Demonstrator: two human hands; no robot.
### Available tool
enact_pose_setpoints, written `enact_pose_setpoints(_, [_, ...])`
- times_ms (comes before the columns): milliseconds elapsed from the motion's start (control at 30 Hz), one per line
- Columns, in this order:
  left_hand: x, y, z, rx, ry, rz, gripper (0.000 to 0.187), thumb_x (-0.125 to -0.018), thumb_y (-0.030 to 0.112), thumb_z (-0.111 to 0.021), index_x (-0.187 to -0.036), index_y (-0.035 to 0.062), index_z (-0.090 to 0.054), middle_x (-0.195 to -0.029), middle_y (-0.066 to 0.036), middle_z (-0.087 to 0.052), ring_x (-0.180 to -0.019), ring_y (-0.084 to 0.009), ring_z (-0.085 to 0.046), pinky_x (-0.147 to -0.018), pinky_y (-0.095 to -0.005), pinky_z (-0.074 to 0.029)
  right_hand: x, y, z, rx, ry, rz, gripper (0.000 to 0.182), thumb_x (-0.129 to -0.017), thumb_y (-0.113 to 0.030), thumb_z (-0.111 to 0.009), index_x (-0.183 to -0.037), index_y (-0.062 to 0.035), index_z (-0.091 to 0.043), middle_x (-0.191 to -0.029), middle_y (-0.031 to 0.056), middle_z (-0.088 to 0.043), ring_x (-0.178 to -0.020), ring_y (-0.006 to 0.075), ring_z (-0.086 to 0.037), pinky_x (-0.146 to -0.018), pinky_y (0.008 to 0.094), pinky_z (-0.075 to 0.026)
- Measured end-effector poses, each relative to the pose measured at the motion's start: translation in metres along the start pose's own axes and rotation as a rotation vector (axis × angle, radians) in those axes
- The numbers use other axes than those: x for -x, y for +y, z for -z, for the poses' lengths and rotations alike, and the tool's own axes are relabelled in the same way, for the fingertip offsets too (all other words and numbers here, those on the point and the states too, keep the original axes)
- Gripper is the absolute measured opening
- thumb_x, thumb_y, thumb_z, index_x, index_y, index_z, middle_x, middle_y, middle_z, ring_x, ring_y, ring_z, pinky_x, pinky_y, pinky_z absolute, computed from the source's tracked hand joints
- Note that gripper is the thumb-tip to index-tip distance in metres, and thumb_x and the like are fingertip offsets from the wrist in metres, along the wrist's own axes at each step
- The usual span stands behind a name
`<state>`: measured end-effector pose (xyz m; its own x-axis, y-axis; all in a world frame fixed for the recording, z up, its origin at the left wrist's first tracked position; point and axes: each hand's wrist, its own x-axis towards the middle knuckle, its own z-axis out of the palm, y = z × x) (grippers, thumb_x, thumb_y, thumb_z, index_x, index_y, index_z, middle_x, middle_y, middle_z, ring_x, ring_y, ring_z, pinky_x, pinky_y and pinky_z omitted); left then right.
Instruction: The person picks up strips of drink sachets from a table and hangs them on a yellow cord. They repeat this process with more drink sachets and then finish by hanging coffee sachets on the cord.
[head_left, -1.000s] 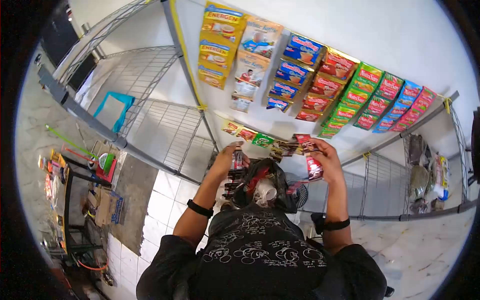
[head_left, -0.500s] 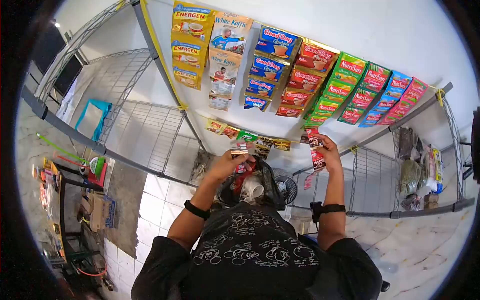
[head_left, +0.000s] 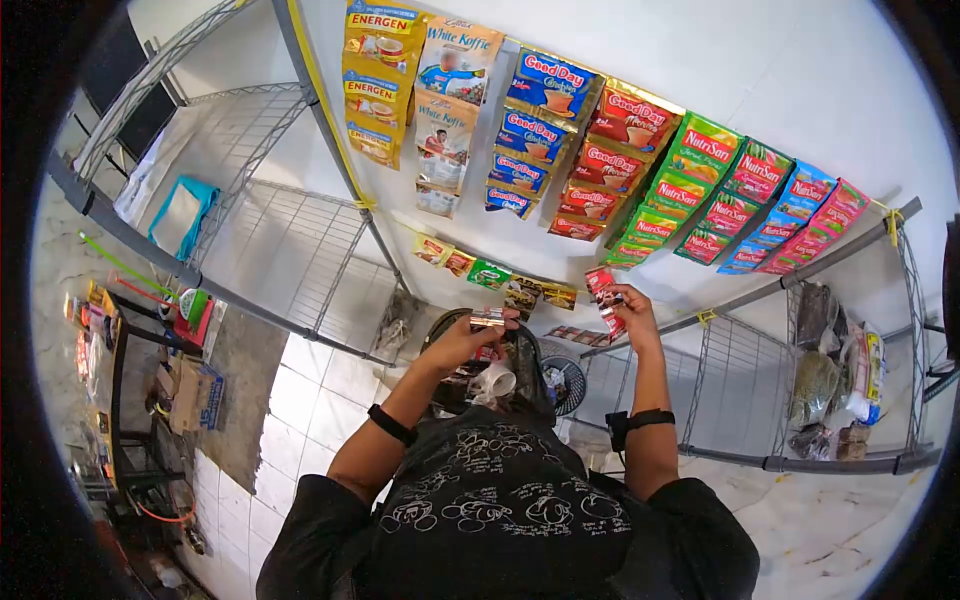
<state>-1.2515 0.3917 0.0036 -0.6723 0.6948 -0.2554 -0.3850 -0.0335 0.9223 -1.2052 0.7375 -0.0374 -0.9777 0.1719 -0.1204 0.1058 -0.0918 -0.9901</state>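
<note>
My left hand (head_left: 465,340) is closed on a small folded packet (head_left: 487,318) with a pale, shiny edge. To the right, my right hand (head_left: 632,315) grips a short strip of red and dark sachets (head_left: 604,296), which hangs down beside the fingers. The two hands are apart. Between and beyond them, a low row of sachets holds a green one (head_left: 489,274) and black-and-gold ones (head_left: 558,295). Below my left hand, a black bag (head_left: 530,372) has a white plastic cup (head_left: 496,380) at its opening.
Strips of yellow (head_left: 376,92), blue (head_left: 530,137), red (head_left: 613,160) and green sachets (head_left: 676,190) hang on the white wall. Wire racks (head_left: 300,230) stand on both sides. A round dark basket (head_left: 565,384) is near the bag. A cardboard box (head_left: 193,395) lies at left.
My right hand has moved slightly left with the red strip, which has swung and tilted. My left hand has shifted slightly down and right with its packet. The camera view has shifted a little.
</note>
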Motion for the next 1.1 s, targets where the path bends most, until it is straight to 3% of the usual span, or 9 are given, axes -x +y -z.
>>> enact_pose_setpoints(100, [-0.032, -0.029, -0.015, 0.317, -0.038, 0.015, 0.041, -0.092, 0.022, -0.056, -0.129, 0.0038, -0.049, -0.11, -0.012, -0.063, -0.098, -0.0173, -0.06, -0.084, -0.0338, -0.051, -0.005, 0.001, 0.0, 0.053, -0.118, 0.024, 0.039, -0.075, 0.016, -0.045, -0.107, -0.0004, -0.061, -0.095, 0.005, -0.064, -0.082, 0.0104, -0.06, -0.071, 0.0222, -0.049])
enact_pose_setpoints(367, [-0.156, -0.074, -0.081, 0.735, 0.059, 0.06, 0.03, -0.09, 0.016, -0.058, -0.117, 0.0048, -0.054, -0.102, -0.009, -0.065, -0.09, -0.0204, -0.064, -0.078, -0.0369, -0.054, 0.014, -0.01, 0.003, 0.199, -0.249, -0.041, 0.039, -0.075, 0.015, -0.043, -0.106, 0.0004, -0.062, -0.095, 0.0041, -0.064, -0.082, 0.0097, -0.058, -0.07, 0.0222, -0.048])
enact_pose_setpoints(467, [-0.16, -0.063, -0.103, 0.735, 0.047, 0.044, 0.02, -0.088, 0.012, -0.059, -0.106, 0.0032, -0.059, -0.101, -0.008, -0.065, -0.085, -0.0205, -0.065, -0.073, -0.0363, -0.055, 0.029, 0.004, 0.017, 0.164, -0.197, -0.085, 0.038, -0.075, 0.015, -0.043, -0.106, 0.0002, -0.061, -0.097, 0.0038, -0.063, -0.084, 0.0106, -0.059, -0.072, 0.0243, -0.05])
enact_pose_setpoints(667, [-0.166, -0.056, -0.131, 0.13, 0.27, 0.191, 0.024, -0.078, 0.006, -0.069, -0.101, 0.0058, -0.063, -0.089, -0.006, -0.066, -0.082, -0.0179, -0.064, -0.068, -0.0358, -0.052, 0.055, 0.033, 0.031, 0.194, -0.048, -0.084, 0.042, -0.075, 0.016, -0.041, -0.107, -0.0012, -0.061, -0.097, 0.0053, -0.063, -0.082, 0.0119, -0.06, -0.065, 0.0259, -0.053])
enact_pose_setpoints(700, [-0.204, -0.125, -0.118, 0.24, 0.106, -0.002, 0.027, -0.079, 0.006, -0.067, -0.104, 0.0046, -0.06, -0.096, -0.008, -0.064, -0.084, -0.0179, -0.063, -0.068, -0.0361, -0.051, 0.058, 0.032, 0.029, 0.184, -0.014, -0.146, 0.042, -0.075, 0.015, -0.041, -0.109, -0.0019, -0.06, -0.093, 0.0046, -0.064, -0.074, 0.0111, -0.06, -0.061, 0.0243, -0.051])
enact_pose_setpoints(767, [-0.199, -0.116, -0.132, 0.272, 0.153, 0.05, 0.023, -0.077, 0.004, -0.067, -0.099, 0.0015, -0.061, -0.091, -0.008, -0.065, -0.077, -0.0174, -0.062, -0.065, -0.0346, -0.05, 0.058, 0.046, 0.036, 0.155, 0.045, -0.193, 0.042, -0.076, 0.014, -0.041, -0.11, -0.0032, -0.059, -0.088, 0.0038, -0.064, -0.061, 0.0107, -0.06, -0.052, 0.0232, -0.049])
enact_pose_setpoints(867, [-0.19, -0.1, -0.142, 0.232, 0.198, 0.168, 0.02, -0.077, 0.004, -0.064, -0.096, -0.0019, -0.061, -0.086, -0.008, -0.065, -0.071, -0.0166, -0.061, -0.062, -0.033, -0.049, 0.065, 0.04, 0.035, 0.144, 0.064, -0.22, 0.043, -0.075, 0.014, -0.041, -0.11, -0.0036, -0.059, -0.088, 0.0044, -0.065, -0.063, 0.0116, -0.061, -0.053, 0.0235, -0.05])
enact_pose_setpoints(1000, [-0.193, -0.099, -0.144, 0.099, 0.223, 0.028, 0.018, -0.081, 0.006, -0.062, -0.096, -0.0033, -0.061, -0.086, -0.01, -0.065, -0.073, -0.0159, -0.061, -0.062, -0.0344, -0.05, 0.068, 0.044, 0.033, 0.032, 0.134, -0.279, 0.044, -0.075, 0.013, -0.039, -0.113, -0.0017, -0.057, -0.094, 0.0076, -0.063, -0.071, 0.0151, -0.063, -0.059, 0.0252, -0.052])
enact_pose_setpoints(1100, [-0.181, -0.073, -0.139, 0.046, 0.075, 0.193, 0.042, -0.088, 0.034, -0.059, -0.11, -0.0016, -0.055, -0.101, -0.013, -0.063, -0.087, -0.0214, -0.062, -0.071, -0.0386, -0.051, 0.064, 0.047, 0.027, -0.109, 0.156, -0.284, 0.043, -0.076, 0.013, -0.04, -0.113, 0.0008, -0.055, -0.097, 0.0096, -0.062, -0.076, 0.0174, -0.063, -0.063, 0.027, -0.052])
